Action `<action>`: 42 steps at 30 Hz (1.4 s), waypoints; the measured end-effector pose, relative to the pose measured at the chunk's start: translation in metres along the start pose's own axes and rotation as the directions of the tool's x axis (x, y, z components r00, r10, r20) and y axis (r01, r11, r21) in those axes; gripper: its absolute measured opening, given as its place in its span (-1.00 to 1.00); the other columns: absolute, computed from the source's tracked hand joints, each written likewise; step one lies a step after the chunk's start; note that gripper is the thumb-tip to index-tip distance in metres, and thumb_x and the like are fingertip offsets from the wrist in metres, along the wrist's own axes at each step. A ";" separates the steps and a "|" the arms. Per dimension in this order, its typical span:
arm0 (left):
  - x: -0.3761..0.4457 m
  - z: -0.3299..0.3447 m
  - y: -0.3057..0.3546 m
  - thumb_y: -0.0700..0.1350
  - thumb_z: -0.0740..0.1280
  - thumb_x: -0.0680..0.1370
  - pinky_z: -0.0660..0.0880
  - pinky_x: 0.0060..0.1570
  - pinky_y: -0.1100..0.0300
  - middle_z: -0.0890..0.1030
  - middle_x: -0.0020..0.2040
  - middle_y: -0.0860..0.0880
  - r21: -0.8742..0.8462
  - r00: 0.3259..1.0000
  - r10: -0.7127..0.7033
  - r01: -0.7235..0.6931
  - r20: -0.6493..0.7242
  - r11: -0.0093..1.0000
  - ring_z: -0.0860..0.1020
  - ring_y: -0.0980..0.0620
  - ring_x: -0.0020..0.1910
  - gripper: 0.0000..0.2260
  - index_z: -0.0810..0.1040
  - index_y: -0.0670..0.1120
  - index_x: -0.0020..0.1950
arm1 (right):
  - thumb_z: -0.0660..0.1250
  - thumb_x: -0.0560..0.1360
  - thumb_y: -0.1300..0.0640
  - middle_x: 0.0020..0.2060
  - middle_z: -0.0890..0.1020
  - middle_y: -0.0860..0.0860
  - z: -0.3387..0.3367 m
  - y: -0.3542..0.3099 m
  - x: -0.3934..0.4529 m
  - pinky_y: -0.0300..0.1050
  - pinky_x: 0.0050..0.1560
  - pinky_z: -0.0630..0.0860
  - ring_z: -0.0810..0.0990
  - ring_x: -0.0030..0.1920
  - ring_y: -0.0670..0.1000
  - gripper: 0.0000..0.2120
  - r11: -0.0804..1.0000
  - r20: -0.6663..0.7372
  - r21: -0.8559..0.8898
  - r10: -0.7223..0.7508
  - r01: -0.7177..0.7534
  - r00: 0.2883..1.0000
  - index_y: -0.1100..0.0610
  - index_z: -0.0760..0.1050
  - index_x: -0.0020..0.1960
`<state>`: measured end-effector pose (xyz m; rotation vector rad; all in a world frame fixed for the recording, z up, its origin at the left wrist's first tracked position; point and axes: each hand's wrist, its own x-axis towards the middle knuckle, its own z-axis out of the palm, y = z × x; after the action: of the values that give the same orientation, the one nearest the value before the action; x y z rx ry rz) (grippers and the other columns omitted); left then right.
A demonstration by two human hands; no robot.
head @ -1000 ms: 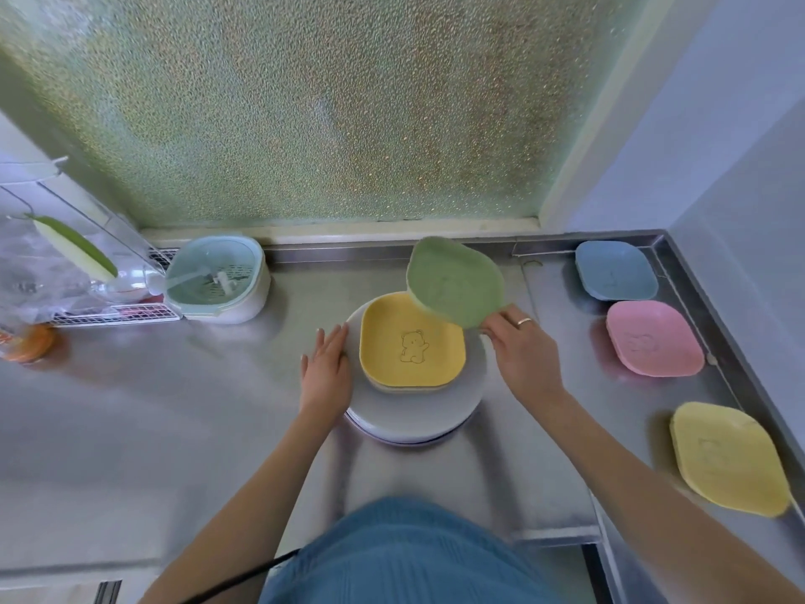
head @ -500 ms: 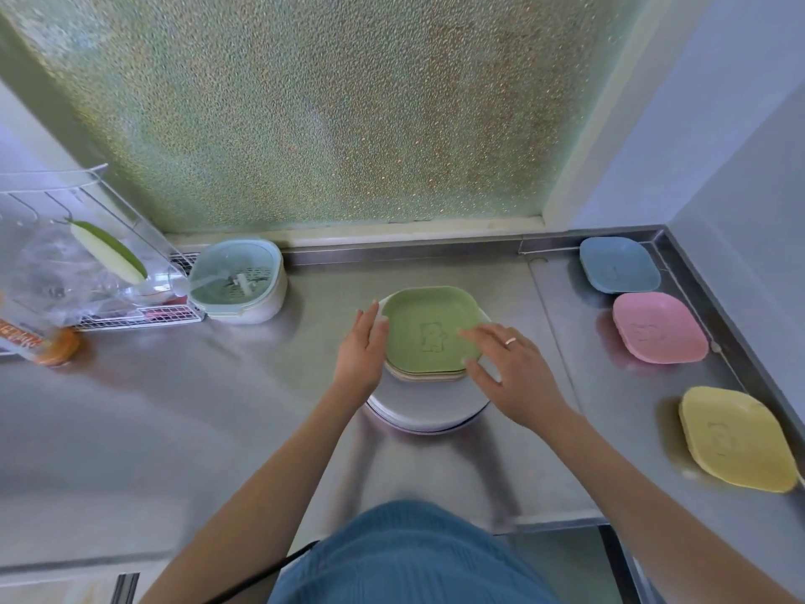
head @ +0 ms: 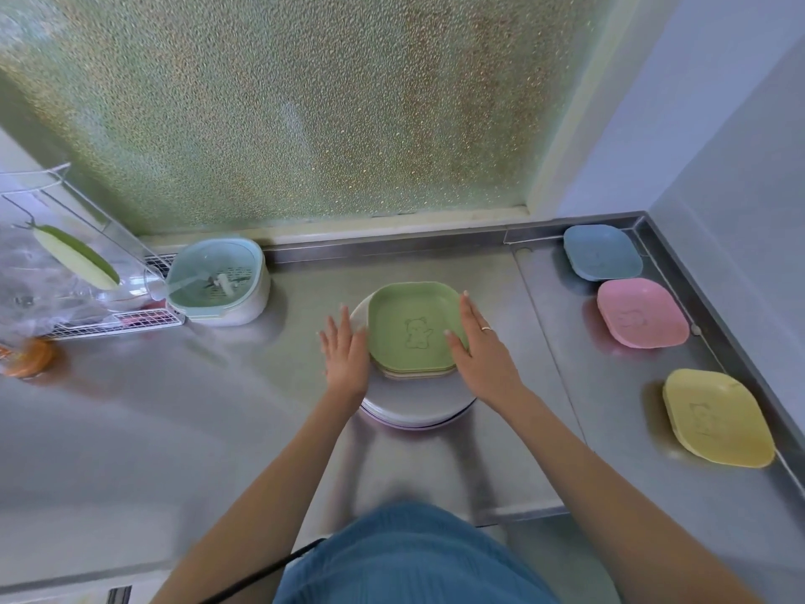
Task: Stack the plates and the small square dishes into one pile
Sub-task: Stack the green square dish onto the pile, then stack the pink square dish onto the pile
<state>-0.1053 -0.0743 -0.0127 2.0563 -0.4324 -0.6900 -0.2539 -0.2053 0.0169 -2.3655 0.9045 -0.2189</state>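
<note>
Green dish tops the pile — flat hands flank it.

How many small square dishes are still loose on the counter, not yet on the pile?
3, all along the right side: blue dish in the far corner, pink dish just nearer, yellow dish nearest. The green dish already tops the pile; none looks hidden.

**Steel counter beneath a frosted window**

A brushed stainless steel counter is bounded by a raised back edge. Behind it, a pebbled frosted window is lit with greenish daylight. Pale walls are met at the right corner.
</note>
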 end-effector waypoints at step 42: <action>0.014 0.057 0.025 -0.16 0.16 0.60 0.20 0.46 -0.09 0.18 0.53 -0.09 -0.125 0.991 -0.120 0.126 0.058 0.984 0.23 -0.11 0.47 -0.45 0.04 0.04 0.55 | 0.28 0.38 0.37 -0.14 0.59 0.19 -0.069 0.092 0.010 0.05 -0.11 0.36 0.50 -0.09 0.26 -0.83 0.968 -0.604 -0.042 0.173 -0.248 0.778 0.19 0.55 -0.10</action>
<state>-0.1301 -0.1325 -0.0207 1.9591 -0.2830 -0.8241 -0.3211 -0.2992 0.0185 -2.2993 1.5045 -0.8821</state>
